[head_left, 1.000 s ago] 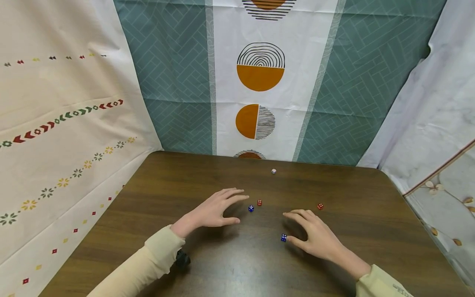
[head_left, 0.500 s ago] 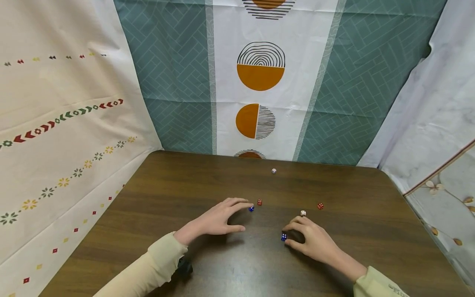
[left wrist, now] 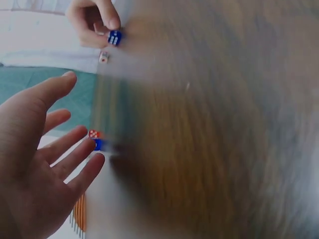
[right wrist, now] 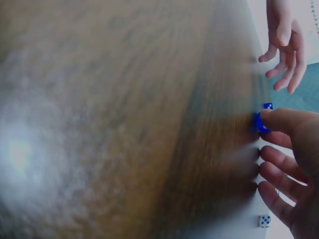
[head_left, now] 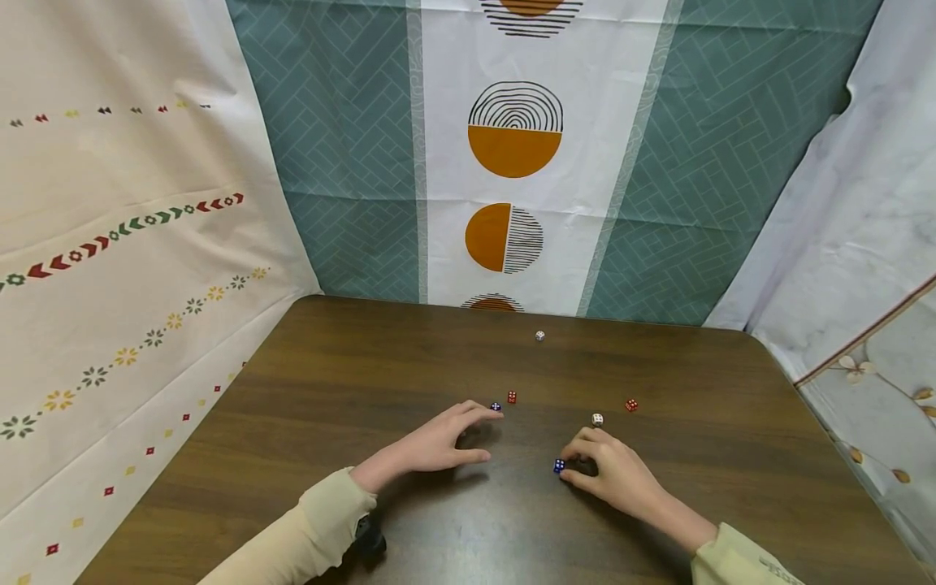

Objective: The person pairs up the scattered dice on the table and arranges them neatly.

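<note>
A blue die (head_left: 559,465) with white pips sits between the thumb and index finger of my right hand (head_left: 614,471), down at the tabletop. The right wrist view shows the thumb over this blue die (right wrist: 262,124). My left hand (head_left: 442,439) is spread above the table with its fingers extended and holds nothing. Just beyond its fingertips is a second blue die (head_left: 496,405), partly covered in the head view. Beside that one lies a red die (head_left: 512,397). A white die (head_left: 597,419) rests just beyond the right hand's knuckles.
Another red die (head_left: 632,405) lies farther right, and another white die (head_left: 539,335) is near the back edge of the brown wooden table (head_left: 366,349). Patterned cloths (head_left: 351,162) hang behind and at both sides. A dark object (head_left: 369,540) shows under the left sleeve.
My right fingers have closed in on the front blue die, and the white die beyond them has come into view. The left hand has drifted toward the front and slightly right.
</note>
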A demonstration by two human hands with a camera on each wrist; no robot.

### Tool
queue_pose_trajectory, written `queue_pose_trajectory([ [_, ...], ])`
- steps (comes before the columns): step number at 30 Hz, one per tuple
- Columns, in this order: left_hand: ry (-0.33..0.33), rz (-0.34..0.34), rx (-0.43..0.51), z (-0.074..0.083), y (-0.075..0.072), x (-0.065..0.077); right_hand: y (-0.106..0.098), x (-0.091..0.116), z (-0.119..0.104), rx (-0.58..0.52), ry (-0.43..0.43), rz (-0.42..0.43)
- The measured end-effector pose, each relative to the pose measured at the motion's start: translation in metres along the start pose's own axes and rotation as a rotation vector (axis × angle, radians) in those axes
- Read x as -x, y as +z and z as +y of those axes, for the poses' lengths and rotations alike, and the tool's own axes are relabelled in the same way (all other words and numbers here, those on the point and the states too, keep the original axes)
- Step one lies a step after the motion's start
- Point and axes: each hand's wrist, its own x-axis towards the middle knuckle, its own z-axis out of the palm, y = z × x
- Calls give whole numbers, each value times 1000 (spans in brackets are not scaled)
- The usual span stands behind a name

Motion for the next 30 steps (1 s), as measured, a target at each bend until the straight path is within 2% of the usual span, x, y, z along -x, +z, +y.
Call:
queue_pose_trajectory([
  [5,-15,9,142,2,8,-3,2,-2,-2,-23,10,4],
  [7,-29,19,163,4,10,-5,3,-3,-2,-40,13,3],
  [20,-37,63,177,16,31,-17,15,-12,-13,-176,72,-2],
  [23,-40,91,188,20,36,-21,18,-14,-17,-186,88,4],
  [30,-32,143,114,27,43,-26,22,-15,-23,-187,95,14],
])
